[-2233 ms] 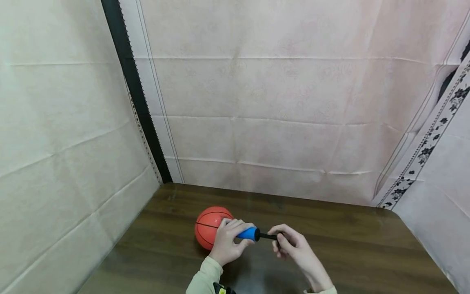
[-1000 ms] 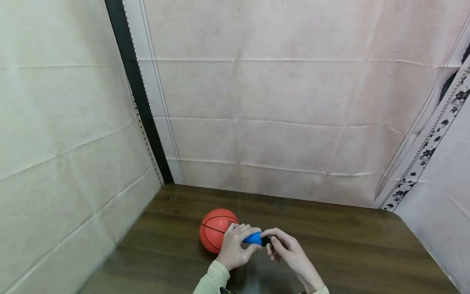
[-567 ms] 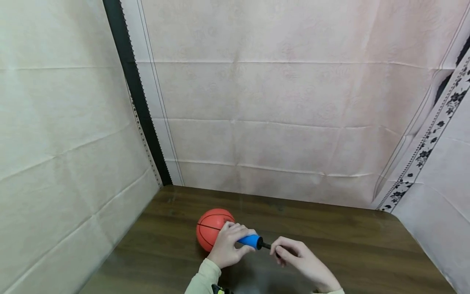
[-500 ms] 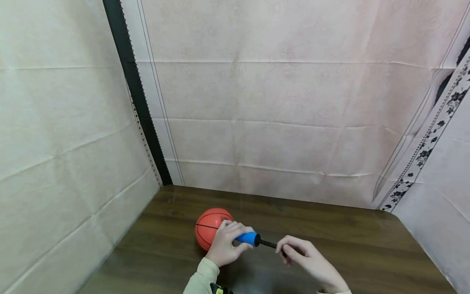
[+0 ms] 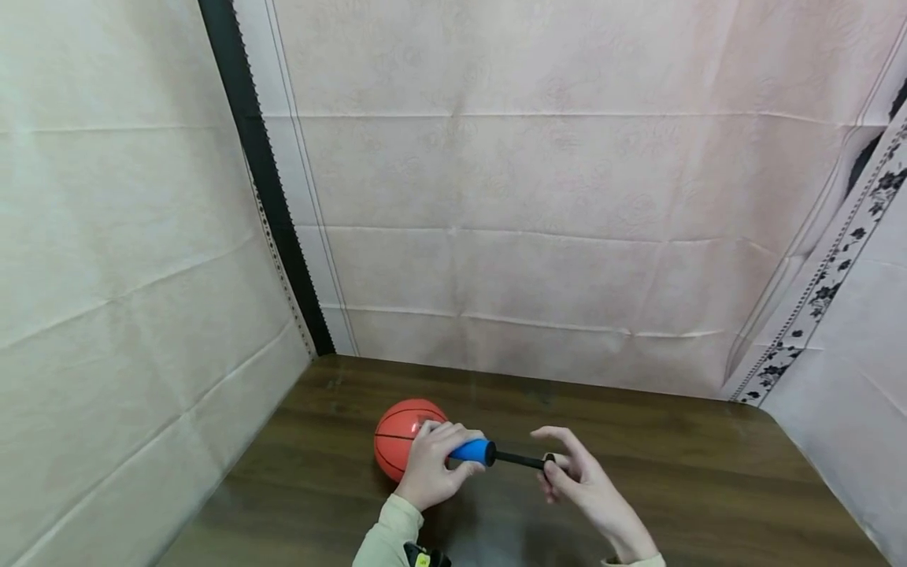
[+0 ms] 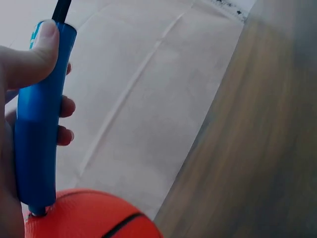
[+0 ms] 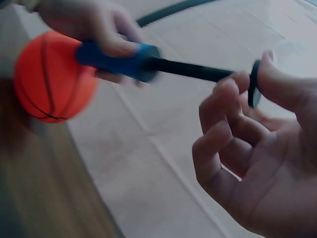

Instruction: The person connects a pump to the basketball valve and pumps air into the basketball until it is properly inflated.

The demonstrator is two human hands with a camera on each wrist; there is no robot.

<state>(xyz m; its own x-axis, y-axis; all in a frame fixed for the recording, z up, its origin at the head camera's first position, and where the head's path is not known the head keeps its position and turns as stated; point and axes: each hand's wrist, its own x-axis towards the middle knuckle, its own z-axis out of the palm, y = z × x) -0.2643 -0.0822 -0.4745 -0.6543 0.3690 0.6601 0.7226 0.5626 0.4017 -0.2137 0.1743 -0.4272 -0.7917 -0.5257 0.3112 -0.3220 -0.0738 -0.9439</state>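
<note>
A blue hand pump (image 5: 473,451) with a black rod is held sideways, its nozzle end against an orange ball (image 5: 404,437) with black basketball lines. My left hand (image 5: 438,465) wraps round the blue barrel, the thumb lying along it near the rod end in the left wrist view. The black rod (image 7: 195,71) stands far out of the barrel. At its end is a flat round black handle (image 7: 254,84), which my right hand (image 5: 584,484) pinches between thumb and fingers. In the left wrist view the barrel's narrow tip (image 6: 37,209) meets the ball's surface (image 6: 94,218).
The ball sits on a dark brown wooden table (image 5: 680,472). Pale creased cloth walls (image 5: 553,197) rise behind the table and on both sides. A black strip (image 5: 272,189) runs down the back left corner, and a floral band (image 5: 815,307) edges the right.
My right hand pushed the rod into the barrel about a second ago, then drew it back out to the right. The left hand keeps its grip, and the ball shifts slightly left.
</note>
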